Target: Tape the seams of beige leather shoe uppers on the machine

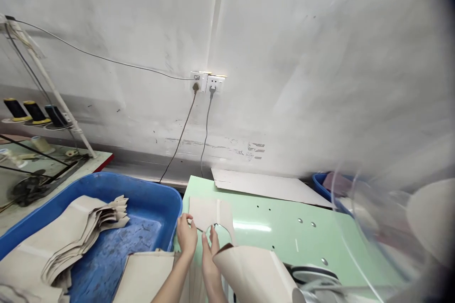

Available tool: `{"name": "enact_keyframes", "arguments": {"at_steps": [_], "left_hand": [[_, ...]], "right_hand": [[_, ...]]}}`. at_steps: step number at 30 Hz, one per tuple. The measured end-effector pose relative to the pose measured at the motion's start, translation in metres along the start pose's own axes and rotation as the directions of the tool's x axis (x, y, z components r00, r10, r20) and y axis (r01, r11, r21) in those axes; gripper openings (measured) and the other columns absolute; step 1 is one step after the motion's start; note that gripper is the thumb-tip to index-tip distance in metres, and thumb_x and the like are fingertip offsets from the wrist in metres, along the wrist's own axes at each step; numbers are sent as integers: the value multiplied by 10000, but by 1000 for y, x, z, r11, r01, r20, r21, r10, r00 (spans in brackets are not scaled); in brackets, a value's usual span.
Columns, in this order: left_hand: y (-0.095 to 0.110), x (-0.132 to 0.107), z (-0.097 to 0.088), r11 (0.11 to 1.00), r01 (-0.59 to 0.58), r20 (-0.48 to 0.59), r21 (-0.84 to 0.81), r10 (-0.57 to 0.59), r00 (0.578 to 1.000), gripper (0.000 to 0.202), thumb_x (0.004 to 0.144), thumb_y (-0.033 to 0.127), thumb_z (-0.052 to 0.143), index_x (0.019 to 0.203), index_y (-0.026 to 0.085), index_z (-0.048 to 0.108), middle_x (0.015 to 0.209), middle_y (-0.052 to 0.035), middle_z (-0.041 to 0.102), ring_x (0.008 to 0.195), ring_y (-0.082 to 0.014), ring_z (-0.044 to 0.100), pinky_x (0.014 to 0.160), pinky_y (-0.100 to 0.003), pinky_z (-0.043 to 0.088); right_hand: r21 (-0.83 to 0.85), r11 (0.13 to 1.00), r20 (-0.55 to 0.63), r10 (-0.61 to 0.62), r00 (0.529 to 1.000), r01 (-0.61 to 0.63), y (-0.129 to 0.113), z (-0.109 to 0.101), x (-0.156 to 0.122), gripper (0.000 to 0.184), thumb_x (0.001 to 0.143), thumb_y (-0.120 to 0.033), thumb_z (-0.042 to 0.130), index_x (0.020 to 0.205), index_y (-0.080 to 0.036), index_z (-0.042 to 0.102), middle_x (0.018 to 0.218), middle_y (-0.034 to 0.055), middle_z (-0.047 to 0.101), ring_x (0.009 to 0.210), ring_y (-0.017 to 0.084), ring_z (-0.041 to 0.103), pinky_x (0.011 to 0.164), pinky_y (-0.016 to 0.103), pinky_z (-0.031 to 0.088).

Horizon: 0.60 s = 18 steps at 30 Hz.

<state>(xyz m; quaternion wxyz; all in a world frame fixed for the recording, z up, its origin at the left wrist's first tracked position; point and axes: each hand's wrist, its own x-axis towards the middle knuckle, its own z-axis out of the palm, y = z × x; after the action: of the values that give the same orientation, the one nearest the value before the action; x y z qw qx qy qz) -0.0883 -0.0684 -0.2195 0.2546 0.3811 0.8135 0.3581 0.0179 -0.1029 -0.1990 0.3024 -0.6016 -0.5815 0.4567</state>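
Observation:
Both my hands meet at the left edge of a pale green table (284, 232). My left hand (186, 236) pinches the lower left edge of a flat beige cut piece (209, 214) that lies on the table. My right hand (210, 253) sits just beside it, fingers closed on the same piece's lower edge. A curled beige sheet (249, 272) stands up in front of my right wrist and hides part of it.
A blue tub (149, 208) at the left holds a stack of beige cut pieces (71, 236). A cardboard sheet (270, 184) lies at the table's back. Another blue bin (323, 184) is at the right. Thread spools (33, 112) and wall sockets (208, 81) with cords are behind.

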Motion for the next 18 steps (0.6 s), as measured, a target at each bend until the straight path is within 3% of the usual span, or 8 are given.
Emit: {"name": "enact_keyframes", "arguments": {"at_steps": [2, 5, 9, 11, 14, 18], "left_hand": [[-11, 13, -6, 997, 69, -9, -31, -70, 998, 239, 803, 49, 441, 934, 178, 593, 1015, -138, 674, 1006, -265, 658, 879, -357, 487], [-33, 23, -25, 996, 57, 22, -72, -56, 998, 255, 805, 86, 434, 978, 192, 590, 1060, -112, 702, 998, -225, 678, 862, -311, 514], [-63, 6, -64, 972, -26, 58, -234, 41, 997, 258, 825, 361, 486, 962, 187, 617, 1083, -134, 706, 995, -259, 681, 860, -345, 536], [-73, -3, -84, 962, -41, 63, -269, 60, 996, 353, 796, 499, 510, 935, 200, 637, 1054, -141, 716, 976, -292, 683, 838, -380, 547], [-75, -4, -101, 972, -51, 73, -230, 70, 995, 408, 775, 577, 522, 913, 216, 652, 1035, -138, 724, 968, -305, 686, 846, -407, 550], [-52, 8, -91, 938, -25, 172, -346, 89, 981, 485, 735, 615, 562, 918, 179, 670, 1008, -155, 737, 976, -298, 694, 894, -406, 544]], "right_hand": [[-57, 997, -97, 42, 994, -48, -2, 28, 31, 447, 939, -386, 428, 1332, -175, 460, 1355, 160, 508, 1256, 294, 489, 996, 444, 464], [-160, 984, -207, 46, 977, -80, -6, 63, 63, 451, 855, -328, 533, 1270, -159, 483, 1299, 182, 519, 1237, 343, 466, 1029, 463, 398], [-234, 965, -301, 42, 953, -117, -12, 92, 86, 399, 785, -334, 632, 1132, -165, 528, 1205, 222, 504, 1199, 446, 408, 991, 590, 313], [-223, 969, -309, 35, 950, -108, -11, 94, 95, 282, 803, -288, 604, 1056, -183, 535, 1184, 213, 508, 1203, 428, 399, 1000, 568, 292], [-140, 986, -305, 42, 951, -88, -4, 81, 107, 142, 822, -198, 517, 964, -198, 533, 1137, 184, 551, 1184, 371, 432, 991, 496, 315], [129, 989, -297, 109, 949, -73, -1, 50, 102, 154, 877, -319, 416, 898, -200, 511, 940, 124, 624, 954, 284, 575, 842, 390, 439]]}}
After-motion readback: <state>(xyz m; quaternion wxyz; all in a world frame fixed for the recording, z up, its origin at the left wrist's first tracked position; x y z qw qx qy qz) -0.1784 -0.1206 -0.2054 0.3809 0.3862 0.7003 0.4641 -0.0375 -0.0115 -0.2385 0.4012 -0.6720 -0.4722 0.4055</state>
